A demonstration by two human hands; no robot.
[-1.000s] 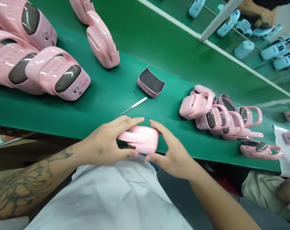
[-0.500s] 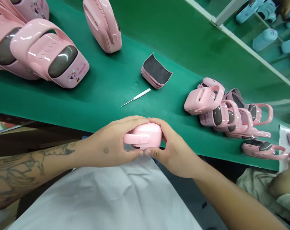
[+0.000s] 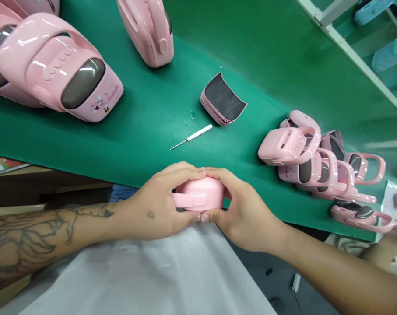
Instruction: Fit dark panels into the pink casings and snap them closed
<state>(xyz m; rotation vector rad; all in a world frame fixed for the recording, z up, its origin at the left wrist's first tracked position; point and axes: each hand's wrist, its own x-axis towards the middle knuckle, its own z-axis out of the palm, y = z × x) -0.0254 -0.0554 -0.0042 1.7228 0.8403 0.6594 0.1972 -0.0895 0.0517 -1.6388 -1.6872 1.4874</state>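
Note:
My left hand and my right hand are both closed around a glossy pink plastic housing with a handle, held over the table's near edge. Its handle points left, into my left palm. Both thumbs press along its near side and the fingertips meet over its far side; its underside is hidden. Beyond my hands lies a thin tool with a white handle and a fine metal shaft. Close to it is a small pink curved piece with a dark face upward.
On the green table, large pink handled housings pile up at the left, and another stands at the back. Several more cluster at the right. A metal rail runs behind. Part of another person shows at right.
The view has shifted a little, so the table things sit differently in the picture. Both hands keep their hold on the pink housing, which is tilted slightly differently.

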